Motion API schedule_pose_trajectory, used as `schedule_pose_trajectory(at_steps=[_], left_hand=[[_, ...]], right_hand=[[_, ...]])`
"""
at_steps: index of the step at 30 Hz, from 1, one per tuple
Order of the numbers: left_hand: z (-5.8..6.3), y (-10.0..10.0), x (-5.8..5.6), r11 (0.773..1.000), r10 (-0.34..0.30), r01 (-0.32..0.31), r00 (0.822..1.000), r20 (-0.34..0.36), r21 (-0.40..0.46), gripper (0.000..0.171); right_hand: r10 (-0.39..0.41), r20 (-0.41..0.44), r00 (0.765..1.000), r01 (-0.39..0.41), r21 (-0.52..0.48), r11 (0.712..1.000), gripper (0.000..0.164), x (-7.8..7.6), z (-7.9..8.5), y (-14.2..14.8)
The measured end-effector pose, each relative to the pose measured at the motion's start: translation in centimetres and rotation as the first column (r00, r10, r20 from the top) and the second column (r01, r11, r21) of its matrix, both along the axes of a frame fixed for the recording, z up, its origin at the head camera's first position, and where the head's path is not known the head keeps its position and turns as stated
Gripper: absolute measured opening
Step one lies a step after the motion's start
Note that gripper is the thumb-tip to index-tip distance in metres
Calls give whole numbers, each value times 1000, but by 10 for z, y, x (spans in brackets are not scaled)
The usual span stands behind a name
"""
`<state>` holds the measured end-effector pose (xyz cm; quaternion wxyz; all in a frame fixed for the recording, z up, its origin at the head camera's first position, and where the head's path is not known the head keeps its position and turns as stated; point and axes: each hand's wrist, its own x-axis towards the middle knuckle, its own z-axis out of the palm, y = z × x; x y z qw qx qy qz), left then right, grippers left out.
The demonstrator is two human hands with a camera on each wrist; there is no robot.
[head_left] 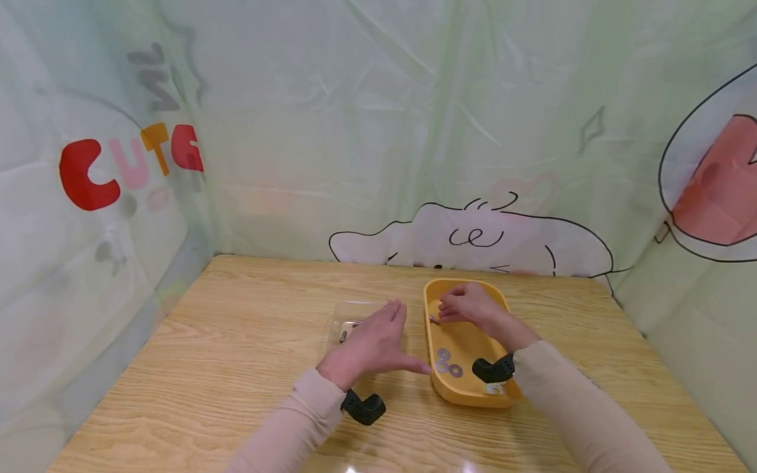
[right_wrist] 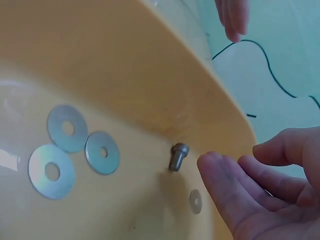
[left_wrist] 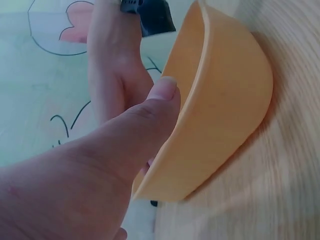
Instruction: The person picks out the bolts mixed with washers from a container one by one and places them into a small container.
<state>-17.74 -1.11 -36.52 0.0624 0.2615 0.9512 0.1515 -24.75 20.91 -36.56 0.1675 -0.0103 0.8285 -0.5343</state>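
Note:
My right hand [head_left: 473, 307] is inside the yellow tray [head_left: 467, 398], its fingers loosely bent with nothing between thumb and fingertips. Just beyond those fingertips, a short metal bolt [right_wrist: 177, 156] lies on the tray floor beside the wall. A small washer [right_wrist: 195, 201] lies below the fingers in the right wrist view. Three larger flat washers [right_wrist: 51, 171] are grouped farther along the floor. My left hand [head_left: 378, 338] hovers over a clear plastic box [head_left: 338, 315], fingers extended, its thumb [left_wrist: 164, 90] right at the tray's rim. Part of the box is hidden under that hand.
Inside the clear box a small bolt [head_left: 343, 336] shows. A small pale piece [head_left: 495, 389] lies at the tray's near end, under the right wrist's black mount [head_left: 493, 370]. The wooden table [head_left: 236, 328] meets a printed curtain [head_left: 319, 164] at the back and sides.

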Motion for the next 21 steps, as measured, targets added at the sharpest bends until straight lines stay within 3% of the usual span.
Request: schedule_pose_trajectory(at_steps=[10, 14, 21], left_hand=[[-8, 17, 1, 999, -43, 43, 999, -17, -19, 121], [-13, 23, 2, 998, -65, 65, 998, -28, -9, 120], [-15, 30, 3, 997, -82, 81, 996, -38, -17, 122]], right_hand=[[10, -46, 999, -4, 135, 991, 39, -5, -17, 5], [2, -44, 999, 6, 177, 984, 40, -4, -17, 3], [57, -27, 998, -50, 199, 979, 37, -1, -15, -2]])
